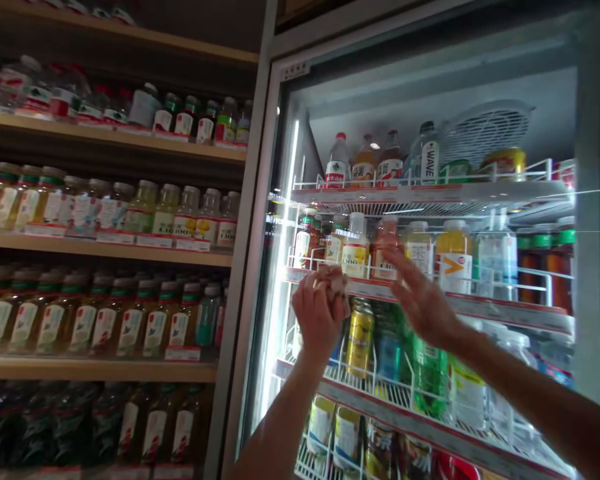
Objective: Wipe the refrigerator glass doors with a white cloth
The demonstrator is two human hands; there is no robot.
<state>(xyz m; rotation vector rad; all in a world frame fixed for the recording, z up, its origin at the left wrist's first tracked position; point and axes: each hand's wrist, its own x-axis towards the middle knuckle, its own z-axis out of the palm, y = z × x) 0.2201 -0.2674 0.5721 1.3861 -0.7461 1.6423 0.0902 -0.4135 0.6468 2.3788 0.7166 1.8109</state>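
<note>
The left hand point(320, 310) has its fingers curled around one crumpled cloth point(338, 285), held before the second shelf's front edge point(373, 289), toward its left end. The right hand point(425, 303), blurred, has its fingers outstretched; whether they touch anything I cannot tell. Its forearm hides some lower bottles. Four upright bottles point(428, 161) line the top shelf point(405, 195) of the cooler point(590, 233); leftward, wooden shelves point(105, 136) carry bottle rows.

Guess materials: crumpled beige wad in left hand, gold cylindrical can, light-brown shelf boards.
Crumpled beige wad: probably cloth, matte; soft folds bunch in the left hand, though paper is possible.
Gold cylindrical can: likely metal, glossy; shiny highlights.
Light-brown shelf boards: wood or wood-look laminate, matte; smooth tan edges.
</note>
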